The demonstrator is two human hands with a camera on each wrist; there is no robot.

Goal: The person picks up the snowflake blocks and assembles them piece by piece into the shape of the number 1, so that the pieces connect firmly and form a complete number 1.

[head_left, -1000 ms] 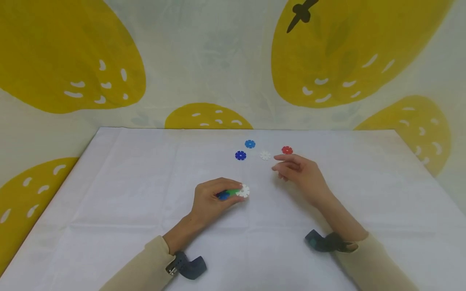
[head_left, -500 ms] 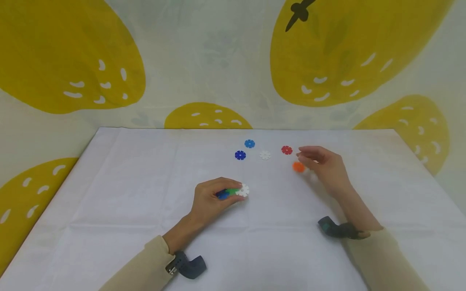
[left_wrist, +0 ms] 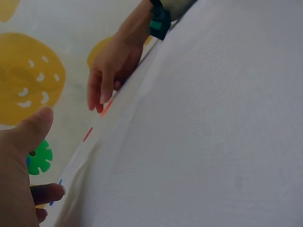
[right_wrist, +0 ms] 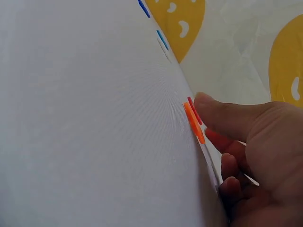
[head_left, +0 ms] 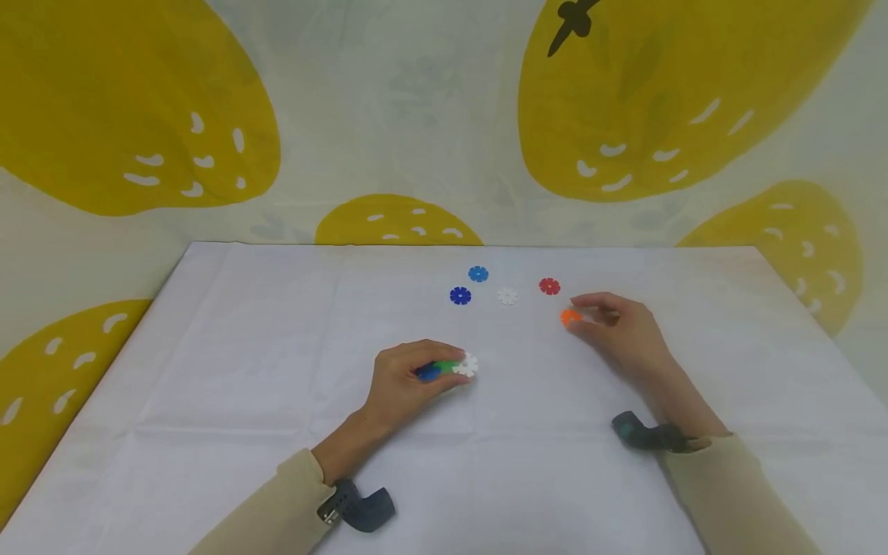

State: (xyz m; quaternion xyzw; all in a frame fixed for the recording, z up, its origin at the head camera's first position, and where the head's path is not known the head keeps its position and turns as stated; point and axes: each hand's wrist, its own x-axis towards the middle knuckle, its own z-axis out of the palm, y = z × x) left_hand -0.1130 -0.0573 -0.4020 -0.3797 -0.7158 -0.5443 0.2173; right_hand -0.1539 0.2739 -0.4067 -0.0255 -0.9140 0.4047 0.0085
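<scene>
In the head view my left hand (head_left: 398, 381) pinches a small joined row of notched plastic snowflake discs: a white disc (head_left: 467, 365) at the fingertips, a green disc (head_left: 445, 367) behind it, and a blue disc (head_left: 428, 373) partly hidden in the palm. The left wrist view shows the green one between thumb and fingers. Over at the right, my right hand (head_left: 627, 331) has its thumb and forefinger apart around a loose orange snowflake disc (head_left: 570, 317), which lies on the white cloth. The thumb tip overlaps its near edge; contact is unclear.
Loose discs lie on the white-covered table (head_left: 277, 324) toward the back: a red disc (head_left: 549, 286), a white disc (head_left: 508, 296), a dark blue disc (head_left: 461, 296) and a lighter blue disc (head_left: 478, 274). Behind the table edge hangs a yellow-patterned cloth (head_left: 402, 116).
My right hand has moved right, away from the loose white disc, and then down to the orange disc, which it had hidden from view. My left hand keeps its hold, nearly still.
</scene>
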